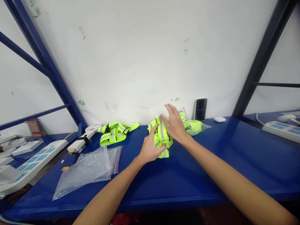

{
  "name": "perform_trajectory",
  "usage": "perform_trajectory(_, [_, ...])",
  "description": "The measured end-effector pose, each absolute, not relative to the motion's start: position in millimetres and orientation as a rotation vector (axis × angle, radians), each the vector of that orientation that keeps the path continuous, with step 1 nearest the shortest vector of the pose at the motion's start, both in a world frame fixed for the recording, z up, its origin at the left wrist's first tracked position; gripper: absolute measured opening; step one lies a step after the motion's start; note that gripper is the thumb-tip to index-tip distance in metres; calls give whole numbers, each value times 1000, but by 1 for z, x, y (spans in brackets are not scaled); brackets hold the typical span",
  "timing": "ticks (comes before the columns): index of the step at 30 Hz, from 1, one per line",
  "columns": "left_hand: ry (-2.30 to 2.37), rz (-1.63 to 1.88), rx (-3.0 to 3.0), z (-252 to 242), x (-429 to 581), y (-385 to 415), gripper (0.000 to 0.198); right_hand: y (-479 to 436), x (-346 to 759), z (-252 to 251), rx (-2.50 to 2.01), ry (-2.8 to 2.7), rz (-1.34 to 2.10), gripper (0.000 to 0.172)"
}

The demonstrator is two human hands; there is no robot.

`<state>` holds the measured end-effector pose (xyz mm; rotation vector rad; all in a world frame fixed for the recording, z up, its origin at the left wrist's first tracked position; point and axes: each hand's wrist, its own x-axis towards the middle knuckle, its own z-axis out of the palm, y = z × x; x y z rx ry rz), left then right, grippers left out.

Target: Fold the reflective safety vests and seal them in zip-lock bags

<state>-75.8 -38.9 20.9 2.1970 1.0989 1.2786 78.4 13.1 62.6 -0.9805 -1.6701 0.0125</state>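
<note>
A bundled neon-yellow reflective strap vest (161, 132) with grey stripes sits on the blue table, between my hands. My left hand (152, 147) is wrapped around its left and near side, thumb and fingers gripping the straps. Against its right side rests my right hand (175, 123), fingers stretched out and pointing up, not curled around anything. Behind my right hand lies another yellow strap bundle in a clear bag (194, 126), partly hidden by that hand. A loose reflective strap vest (114, 132) with a black buckle lies to the left.
Clear zip bags (91, 165) lie flat at the table's left. Behind them are a white battery-like pack (78, 144) and a small fan (93, 127). A phone (201, 109) leans by the wall, near a white earbud case (219, 119). Power strips (35, 164) stand beyond the blue frame.
</note>
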Motion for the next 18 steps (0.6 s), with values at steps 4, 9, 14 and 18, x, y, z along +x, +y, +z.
perform_trajectory(4, [1185,1319,2188,21,-79,-38,75,8,91,69,-749,-2119,24,36])
perform_trajectory(9, [1173,1400,2177,24,-84,-37,56,-10,111,73,-915,-2202,475,56])
perform_trajectory(14, [1072,1528,2223,26,-79,-43,48,-22,112,66,-797,-1992,800,71])
perform_trajectory(18, [1057,1658,2193,27,-76,-49,33,-23,103,51,-657,-1648,1138,71])
